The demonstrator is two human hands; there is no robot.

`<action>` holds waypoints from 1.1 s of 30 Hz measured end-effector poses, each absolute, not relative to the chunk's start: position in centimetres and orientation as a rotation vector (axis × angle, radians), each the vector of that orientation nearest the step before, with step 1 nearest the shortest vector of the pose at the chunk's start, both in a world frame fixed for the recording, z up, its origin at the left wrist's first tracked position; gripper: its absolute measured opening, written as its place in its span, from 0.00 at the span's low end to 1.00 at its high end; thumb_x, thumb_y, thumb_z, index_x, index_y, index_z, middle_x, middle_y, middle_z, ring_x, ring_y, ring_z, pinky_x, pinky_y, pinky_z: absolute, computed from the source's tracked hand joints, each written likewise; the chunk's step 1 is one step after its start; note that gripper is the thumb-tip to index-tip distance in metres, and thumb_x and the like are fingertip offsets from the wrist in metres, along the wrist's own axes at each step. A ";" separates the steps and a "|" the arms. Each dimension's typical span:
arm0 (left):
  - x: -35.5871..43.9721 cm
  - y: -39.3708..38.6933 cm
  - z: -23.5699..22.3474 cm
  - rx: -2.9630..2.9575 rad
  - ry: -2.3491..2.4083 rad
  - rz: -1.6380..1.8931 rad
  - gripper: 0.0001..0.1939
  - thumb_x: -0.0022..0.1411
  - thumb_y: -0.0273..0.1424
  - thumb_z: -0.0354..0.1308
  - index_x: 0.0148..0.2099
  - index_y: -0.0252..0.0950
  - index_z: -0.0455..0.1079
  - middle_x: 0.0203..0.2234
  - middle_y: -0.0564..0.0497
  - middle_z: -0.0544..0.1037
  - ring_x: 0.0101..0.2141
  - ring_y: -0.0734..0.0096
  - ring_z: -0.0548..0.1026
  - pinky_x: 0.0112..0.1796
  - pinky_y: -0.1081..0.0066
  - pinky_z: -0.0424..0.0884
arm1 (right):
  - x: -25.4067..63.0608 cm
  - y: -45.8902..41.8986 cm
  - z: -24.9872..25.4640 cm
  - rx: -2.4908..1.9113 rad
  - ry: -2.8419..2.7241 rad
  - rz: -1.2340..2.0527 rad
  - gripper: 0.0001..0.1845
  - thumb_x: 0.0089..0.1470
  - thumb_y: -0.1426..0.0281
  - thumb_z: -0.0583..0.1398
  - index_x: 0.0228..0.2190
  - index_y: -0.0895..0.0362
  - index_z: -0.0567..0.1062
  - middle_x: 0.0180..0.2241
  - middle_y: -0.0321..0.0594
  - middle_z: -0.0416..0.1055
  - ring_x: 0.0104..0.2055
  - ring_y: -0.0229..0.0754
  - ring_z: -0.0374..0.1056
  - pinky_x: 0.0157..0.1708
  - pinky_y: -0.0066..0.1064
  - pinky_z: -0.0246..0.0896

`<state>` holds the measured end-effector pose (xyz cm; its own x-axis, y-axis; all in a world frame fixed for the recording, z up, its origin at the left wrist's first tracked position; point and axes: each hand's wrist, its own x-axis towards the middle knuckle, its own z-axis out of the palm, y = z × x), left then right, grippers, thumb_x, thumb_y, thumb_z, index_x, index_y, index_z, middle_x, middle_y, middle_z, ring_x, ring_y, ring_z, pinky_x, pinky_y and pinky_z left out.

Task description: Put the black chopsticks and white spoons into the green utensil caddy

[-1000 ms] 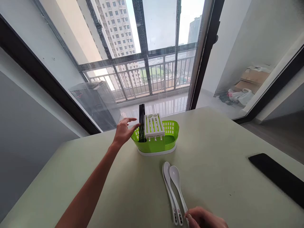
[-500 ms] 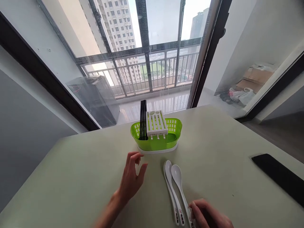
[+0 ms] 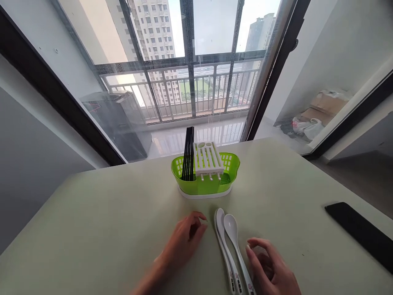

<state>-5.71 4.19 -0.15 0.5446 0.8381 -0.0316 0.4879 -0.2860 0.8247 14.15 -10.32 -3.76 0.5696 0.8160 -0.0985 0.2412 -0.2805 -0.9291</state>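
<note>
Three white long-handled spoons lie on the table; two overlap on the left, and one spoon (image 3: 236, 237) rests to their right, bowls pointing away from me. My left hand (image 3: 187, 237) is just left of the spoon bowls, fingers curved, thumb apart, holding nothing. On the other side, my right hand (image 3: 272, 266) is beside the handles with loosely curled fingers and nothing visible in it. Beyond the spoons stands a green utensil basket (image 3: 202, 187) on a white base. Black chopsticks (image 3: 188, 157) lean upright in its left part, and a white slotted rack (image 3: 208, 159) sits across its middle.
The pale table (image 3: 123, 205) ends near a glass door with dark frames. A long black flat object (image 3: 356, 229) lies at the right edge. Behind the glass, a dark cabinet (image 3: 119, 123) stands on the left, with cardboard boxes (image 3: 328, 106) and bags on the right.
My left hand has moved right and toward me, closer to the spoons. My right hand has moved up and slightly right, away from the handle ends. The view has shifted slightly.
</note>
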 end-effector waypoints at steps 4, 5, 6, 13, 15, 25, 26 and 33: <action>-5.9 4.5 -0.5 1.880 1.071 0.544 0.13 0.72 0.42 0.48 0.47 0.41 0.67 0.22 0.59 0.63 0.25 0.71 0.61 0.30 0.70 0.58 | 15.3 -8.2 -3.4 -1.783 -0.924 0.831 0.28 0.57 0.46 0.59 0.48 0.53 0.74 0.37 0.41 0.79 0.25 0.39 0.72 0.25 0.27 0.69; -6.0 4.5 -0.5 1.870 1.070 0.546 0.13 0.72 0.43 0.47 0.47 0.41 0.67 0.22 0.59 0.63 0.24 0.71 0.60 0.30 0.70 0.57 | 15.7 -7.6 -3.3 -1.770 -0.966 0.869 0.28 0.57 0.46 0.60 0.49 0.54 0.73 0.40 0.42 0.78 0.26 0.40 0.73 0.26 0.27 0.70; -6.0 4.5 -0.6 1.864 1.067 0.548 0.14 0.72 0.43 0.47 0.47 0.41 0.67 0.22 0.59 0.62 0.24 0.71 0.60 0.30 0.70 0.57 | 16.0 -6.9 -3.1 -1.764 -1.020 0.904 0.29 0.57 0.46 0.60 0.50 0.54 0.74 0.41 0.43 0.78 0.27 0.40 0.74 0.26 0.28 0.70; -6.1 4.5 -0.5 1.838 1.020 0.557 0.14 0.72 0.43 0.48 0.46 0.39 0.68 0.21 0.59 0.63 0.24 0.72 0.59 0.30 0.70 0.57 | 16.5 -3.6 -2.8 -1.825 -1.305 0.842 0.25 0.61 0.48 0.56 0.39 0.55 0.80 0.42 0.43 0.74 0.25 0.37 0.69 0.30 0.31 0.69; -6.2 4.5 -0.4 1.828 1.006 0.544 0.14 0.72 0.43 0.48 0.45 0.39 0.68 0.21 0.60 0.63 0.23 0.72 0.60 0.30 0.70 0.57 | 16.5 -3.4 -3.2 -1.808 -1.300 0.849 0.25 0.60 0.47 0.56 0.37 0.55 0.80 0.41 0.43 0.73 0.24 0.37 0.68 0.29 0.31 0.68; -6.2 4.4 -0.9 1.824 1.007 0.546 0.14 0.71 0.42 0.49 0.45 0.40 0.69 0.21 0.57 0.68 0.22 0.71 0.63 0.28 0.69 0.59 | 18.6 -4.7 0.4 -1.772 -1.249 1.003 0.23 0.58 0.45 0.60 0.38 0.51 0.81 0.27 0.37 0.77 0.29 0.41 0.73 0.27 0.25 0.68; -6.2 4.4 -0.9 1.824 1.010 0.546 0.13 0.71 0.42 0.49 0.45 0.40 0.69 0.21 0.57 0.68 0.22 0.71 0.64 0.28 0.69 0.60 | 18.8 -4.8 1.2 -1.787 -1.238 0.965 0.23 0.57 0.45 0.61 0.38 0.51 0.82 0.26 0.37 0.76 0.26 0.40 0.71 0.24 0.25 0.67; -6.2 4.4 -0.8 1.853 1.025 0.558 0.13 0.70 0.43 0.50 0.44 0.43 0.71 0.22 0.54 0.72 0.23 0.67 0.66 0.29 0.65 0.62 | 17.4 -3.4 8.0 -1.698 -1.156 0.536 0.28 0.53 0.46 0.65 0.47 0.51 0.81 0.21 0.35 0.75 0.17 0.39 0.69 0.16 0.27 0.67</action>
<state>-6.22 4.35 -0.79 0.5514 0.8333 -0.0401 0.4181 -0.2345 0.8776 17.39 -3.37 7.96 0.4507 0.8789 0.1560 0.4491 -0.0723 -0.8905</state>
